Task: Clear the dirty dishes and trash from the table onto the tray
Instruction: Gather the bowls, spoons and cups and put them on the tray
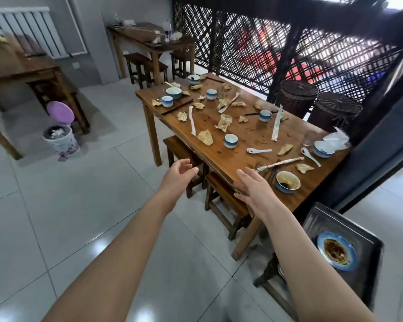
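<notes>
Tray [330, 220] with one blue plate [320, 243] of brownish, perhaps saucy, residue [335, 251]

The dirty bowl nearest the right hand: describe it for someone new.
Find the long wooden table strewn with crumpled napkins. At its near edge, just right of the right hand, sits a blue-rimmed bowl. Alone among the table's bowls and cups, its inside is smeared with brown sauce.
</notes>
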Tool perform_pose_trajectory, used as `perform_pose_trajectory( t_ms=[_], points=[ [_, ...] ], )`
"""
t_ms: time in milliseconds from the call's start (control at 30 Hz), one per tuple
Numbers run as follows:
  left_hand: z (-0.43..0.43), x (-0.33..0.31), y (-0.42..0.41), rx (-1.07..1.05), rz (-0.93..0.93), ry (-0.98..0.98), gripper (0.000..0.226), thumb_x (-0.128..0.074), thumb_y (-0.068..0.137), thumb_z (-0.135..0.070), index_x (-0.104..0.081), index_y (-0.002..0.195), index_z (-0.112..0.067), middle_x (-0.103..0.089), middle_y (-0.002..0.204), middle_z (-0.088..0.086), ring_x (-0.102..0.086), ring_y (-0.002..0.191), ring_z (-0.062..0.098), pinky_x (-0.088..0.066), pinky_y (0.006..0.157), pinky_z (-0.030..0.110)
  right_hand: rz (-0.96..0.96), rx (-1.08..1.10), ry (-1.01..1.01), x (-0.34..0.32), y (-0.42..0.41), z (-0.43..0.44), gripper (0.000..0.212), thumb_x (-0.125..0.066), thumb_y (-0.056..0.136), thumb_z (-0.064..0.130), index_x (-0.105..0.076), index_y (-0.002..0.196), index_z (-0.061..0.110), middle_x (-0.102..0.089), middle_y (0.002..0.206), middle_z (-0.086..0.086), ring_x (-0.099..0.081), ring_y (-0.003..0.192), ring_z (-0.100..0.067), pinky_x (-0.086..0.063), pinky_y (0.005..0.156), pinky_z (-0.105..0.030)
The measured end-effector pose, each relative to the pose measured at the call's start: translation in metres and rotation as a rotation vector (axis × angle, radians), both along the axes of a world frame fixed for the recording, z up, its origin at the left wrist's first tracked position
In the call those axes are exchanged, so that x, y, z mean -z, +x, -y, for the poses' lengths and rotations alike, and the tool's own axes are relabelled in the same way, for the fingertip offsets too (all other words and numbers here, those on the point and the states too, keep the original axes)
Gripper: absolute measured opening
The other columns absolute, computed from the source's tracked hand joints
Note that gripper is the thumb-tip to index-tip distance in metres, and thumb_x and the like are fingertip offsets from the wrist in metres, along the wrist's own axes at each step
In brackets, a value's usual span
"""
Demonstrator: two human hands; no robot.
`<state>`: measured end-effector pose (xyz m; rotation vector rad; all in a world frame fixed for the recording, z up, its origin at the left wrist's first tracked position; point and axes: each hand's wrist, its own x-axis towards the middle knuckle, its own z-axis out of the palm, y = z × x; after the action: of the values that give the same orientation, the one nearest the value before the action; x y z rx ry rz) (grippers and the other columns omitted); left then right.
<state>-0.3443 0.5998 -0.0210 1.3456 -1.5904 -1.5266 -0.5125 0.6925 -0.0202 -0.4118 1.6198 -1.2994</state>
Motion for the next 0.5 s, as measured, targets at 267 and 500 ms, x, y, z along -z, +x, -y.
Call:
perform_pose_trajectory(
  t_ms=[267, 500],
  points=[
    [0.049, 0.010, -0.025, 0.015, -0.009, 0.057, 0.040, -0.056, 0.096, -0.027, -0.047, 0.135, -0.020, -0.054, 0.133, 0.001, -0.052, 0.122, 0.020, -0.045, 0.103, 0.039, -0.022, 0.044, 0.066, 0.006, -0.014, 0.048, 0.057, -0.056, 0.096, 0.028, -0.032, 0.148, 0.021, -0.041, 0.146, -0.005, -0.045, 0.130, -0.027, -0.044, 0.105, -0.044],
    [0.110, 0.026, -0.079, 0.044, 0.006, 0.110, 0.039, -0.058, 0.096, -0.025, -0.048, 0.133, -0.019, -0.055, 0.130, 0.002, -0.052, 0.115, 0.017, -0.047, 0.093, 0.030, 0.006, 0.084, 0.108, 0.027, -0.063, 0.102, 0.057, -0.058, 0.095, 0.030, -0.034, 0.147, 0.024, -0.039, 0.148, -0.004, -0.044, 0.131, -0.027, -0.042, 0.107, -0.047]
  ],
)
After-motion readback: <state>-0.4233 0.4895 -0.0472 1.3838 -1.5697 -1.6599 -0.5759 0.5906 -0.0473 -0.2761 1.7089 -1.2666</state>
